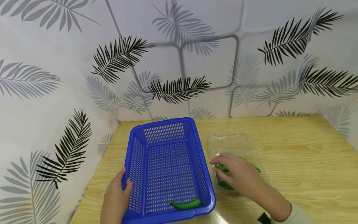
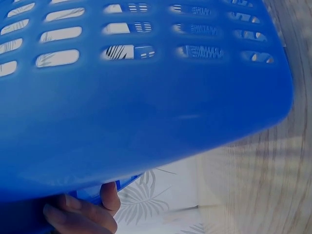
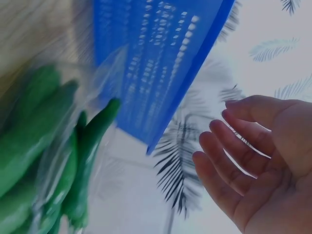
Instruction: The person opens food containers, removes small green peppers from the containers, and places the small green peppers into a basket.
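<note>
Right now, the left hand (image 1: 116,196) grips the blue basket (image 1: 167,168) by its left rim, thumb to the inner side and fingers outside. The basket is toward the table's (image 1: 307,155) left edge, its far end near the back left corner. One green pepper (image 1: 186,204) lies in it, at the near end by the right corner. Just beside the basket, toward the table's middle, sits a clear box (image 1: 264,177) heaped with more peppers (image 1: 223,183), its lid (image 1: 230,141) laid open toward the back edge. The right hand (image 1: 240,174) is above the box, holding nothing, fingers loosely bent and parted from the thumb.
</note>
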Motion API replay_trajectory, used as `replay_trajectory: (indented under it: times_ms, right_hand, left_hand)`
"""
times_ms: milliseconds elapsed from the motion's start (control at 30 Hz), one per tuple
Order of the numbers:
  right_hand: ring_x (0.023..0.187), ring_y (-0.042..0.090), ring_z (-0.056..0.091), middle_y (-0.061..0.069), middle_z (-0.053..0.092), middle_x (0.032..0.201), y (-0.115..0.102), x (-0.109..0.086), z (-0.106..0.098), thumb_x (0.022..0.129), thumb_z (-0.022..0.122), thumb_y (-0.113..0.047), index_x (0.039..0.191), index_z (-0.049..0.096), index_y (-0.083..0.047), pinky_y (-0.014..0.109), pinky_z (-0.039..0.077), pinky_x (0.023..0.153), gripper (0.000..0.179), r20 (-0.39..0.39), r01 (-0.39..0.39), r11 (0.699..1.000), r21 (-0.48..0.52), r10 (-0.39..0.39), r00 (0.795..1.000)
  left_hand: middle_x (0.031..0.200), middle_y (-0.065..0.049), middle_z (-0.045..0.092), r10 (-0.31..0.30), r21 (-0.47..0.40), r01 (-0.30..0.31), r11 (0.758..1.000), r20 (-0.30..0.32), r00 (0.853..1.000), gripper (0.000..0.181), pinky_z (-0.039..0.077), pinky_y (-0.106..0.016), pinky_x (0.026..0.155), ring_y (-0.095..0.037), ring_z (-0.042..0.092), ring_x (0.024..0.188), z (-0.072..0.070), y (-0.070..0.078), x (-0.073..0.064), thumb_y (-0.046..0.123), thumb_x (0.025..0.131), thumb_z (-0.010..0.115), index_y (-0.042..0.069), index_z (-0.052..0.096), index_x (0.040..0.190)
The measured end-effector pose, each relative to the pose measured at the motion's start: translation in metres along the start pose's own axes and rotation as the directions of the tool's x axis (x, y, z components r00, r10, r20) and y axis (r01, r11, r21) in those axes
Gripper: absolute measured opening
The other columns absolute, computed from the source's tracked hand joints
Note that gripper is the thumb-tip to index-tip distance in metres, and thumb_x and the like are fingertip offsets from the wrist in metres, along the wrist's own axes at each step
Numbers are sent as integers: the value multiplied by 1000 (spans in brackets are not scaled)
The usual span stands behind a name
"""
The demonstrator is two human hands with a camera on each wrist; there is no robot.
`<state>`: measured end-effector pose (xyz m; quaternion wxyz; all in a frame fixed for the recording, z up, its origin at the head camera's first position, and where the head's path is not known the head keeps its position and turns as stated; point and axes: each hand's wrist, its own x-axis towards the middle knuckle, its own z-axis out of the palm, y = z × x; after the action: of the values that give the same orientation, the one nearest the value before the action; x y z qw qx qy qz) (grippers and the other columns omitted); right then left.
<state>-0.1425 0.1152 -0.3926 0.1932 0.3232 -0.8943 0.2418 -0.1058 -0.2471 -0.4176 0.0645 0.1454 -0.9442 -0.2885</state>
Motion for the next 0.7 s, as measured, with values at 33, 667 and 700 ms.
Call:
replay_trajectory:
  times_ms: [33, 667, 700]
  right_hand:
    - [79, 3, 60, -12, 63, 95, 4, -2, -1, 80, 72, -17, 99, 68, -20, 21, 50, 61, 20, 0, -7, 1000, -7, 7, 1000]
    - [83, 19, 62, -3, 64, 89, 52, -47, 3, 74, 76, -13, 89, 69, -14, 38, 51, 68, 17, 213, -242, 958, -154, 271, 939]
    - [85, 20, 62, -2, 64, 90, 52, -48, 4, 74, 76, -13, 90, 69, -14, 38, 52, 70, 18, 208, -241, 957, -161, 272, 940]
  left_hand:
    - [135, -24, 45, -1, 0, 1, 1000, 0, 1000, 51, 33, -55, 98, -41, 43, 122, 0, 0, 0, 17, 92, 47, 0, 39, 139]
    - [134, -24, 46, 6, -10, -6, 1000, -16, 1000, 50, 35, -55, 96, -41, 45, 120, 1, 2, -1, 15, 92, 48, -1, 40, 138]
    - [134, -24, 46, 4, -10, -4, 1000, -14, 1000, 50, 35, -55, 96, -41, 45, 120, 1, 2, -1, 16, 92, 48, -1, 40, 139]
